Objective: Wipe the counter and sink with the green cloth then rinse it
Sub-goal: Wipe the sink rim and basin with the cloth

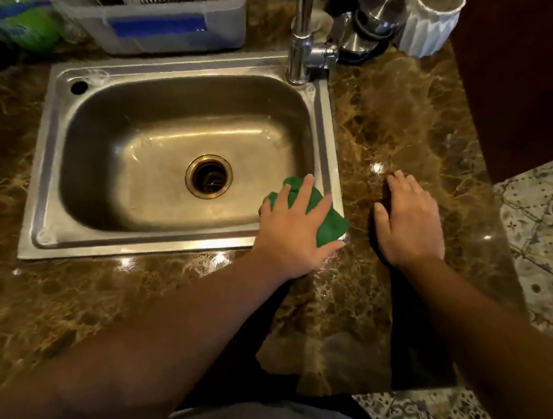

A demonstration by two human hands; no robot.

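Observation:
The green cloth (330, 223) lies bunched over the front right corner of the steel sink (160, 251), partly on its rim. My left hand (295, 228) presses flat on the cloth with fingers spread, covering most of it. Just right of the sink, my right hand (407, 224) rests palm down on the brown marble counter (398, 126), holding nothing. The sink basin is bare, with a brass-ringed drain (208, 176) at its middle. The chrome faucet (301, 36) rises from the sink's back right corner.
A dish rack tub (172, 25) with brushes stands behind the sink. A green bottle (17, 18) is at the back left. A white ribbed cup (431, 20) and metal items sit at the back right. A dark cabinet (530, 83) and patterned floor tiles (549, 223) border the counter's right edge.

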